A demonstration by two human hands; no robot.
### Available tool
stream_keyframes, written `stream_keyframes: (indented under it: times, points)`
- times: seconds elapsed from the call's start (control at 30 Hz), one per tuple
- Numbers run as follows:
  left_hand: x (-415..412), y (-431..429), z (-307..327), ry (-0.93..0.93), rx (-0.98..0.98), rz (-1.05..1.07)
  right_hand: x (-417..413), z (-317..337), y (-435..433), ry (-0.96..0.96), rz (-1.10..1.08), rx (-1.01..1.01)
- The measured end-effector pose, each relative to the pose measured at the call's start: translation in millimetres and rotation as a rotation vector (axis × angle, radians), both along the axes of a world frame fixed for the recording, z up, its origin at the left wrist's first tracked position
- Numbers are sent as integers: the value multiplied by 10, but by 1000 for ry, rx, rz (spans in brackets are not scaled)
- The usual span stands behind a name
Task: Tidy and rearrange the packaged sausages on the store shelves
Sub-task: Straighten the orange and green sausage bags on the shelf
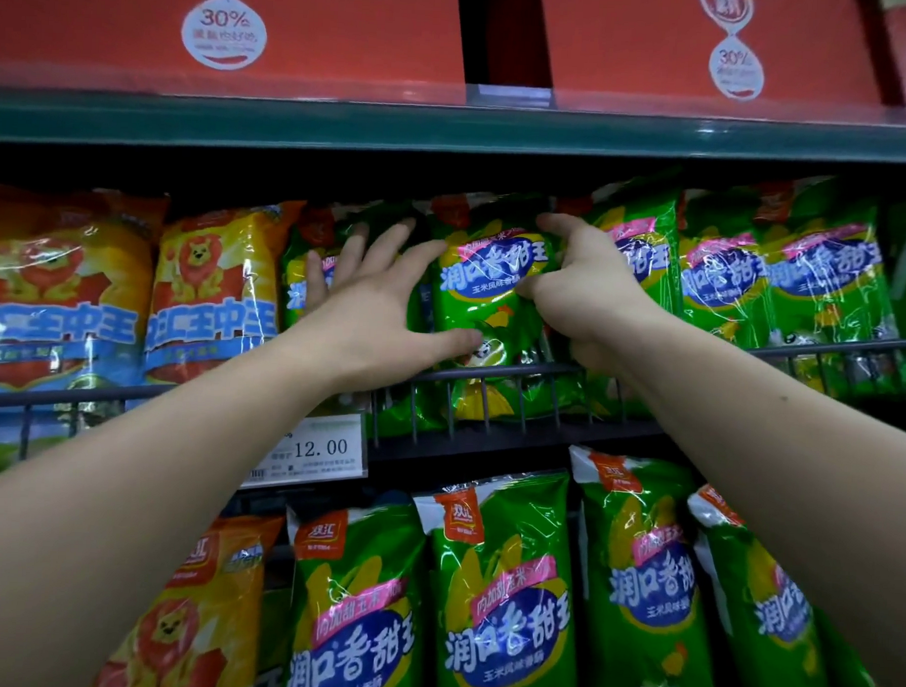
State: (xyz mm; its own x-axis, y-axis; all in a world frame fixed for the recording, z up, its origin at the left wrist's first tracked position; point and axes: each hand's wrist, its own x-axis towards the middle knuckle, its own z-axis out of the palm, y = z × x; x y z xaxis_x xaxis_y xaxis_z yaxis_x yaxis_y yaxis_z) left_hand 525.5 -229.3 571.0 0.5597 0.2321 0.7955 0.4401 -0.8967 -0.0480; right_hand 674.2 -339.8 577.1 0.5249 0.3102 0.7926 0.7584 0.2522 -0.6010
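Straightening green pack (486, 293) between the hands: curled right hand (591, 291) gripping its edge, spread left hand (375, 299) flat against it. Next, likely: squaring it upright with packs (720, 280) beyond the right hand.

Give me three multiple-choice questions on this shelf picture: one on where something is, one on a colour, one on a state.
1. Where does the green pack that the left hand and right hand both touch stand?
A) on the floor
B) behind the wire rail
C) in a trolley

2. What colour are the boxes at the top?
A) red
B) blue
C) white

3. What does the right hand do?
A) hangs idle
B) grips the green pack
C) waves away from the shelf

Answers:
1 B, the rail crosses the pack's lower front.
2 A, they are red with white "30%" labels.
3 B, its fingers curl over the pack's top right edge.
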Motion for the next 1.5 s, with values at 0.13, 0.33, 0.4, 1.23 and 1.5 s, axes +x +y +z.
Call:
stream_keyframes:
  times: [0.13, 0.33, 0.4, 1.23, 1.5]
  points:
    - [-11, 1, -8, 36, -2, 15, -31, 36, 77, -5, 34, 19]
    - [-14, -24, 34, 64, -15, 5, 49, -17, -24, -116, 22, -155]
    - [-12, -50, 47, 66, -13, 9, 71, -18, -47, -168, -4, -162]
    - [314, -483, 99, 167, -32, 220, 884, -162, -875, -287, -344, -19]
    - [329, -479, 62, 120, -51, 246, 625, -104, -871, -385, -361, -192]
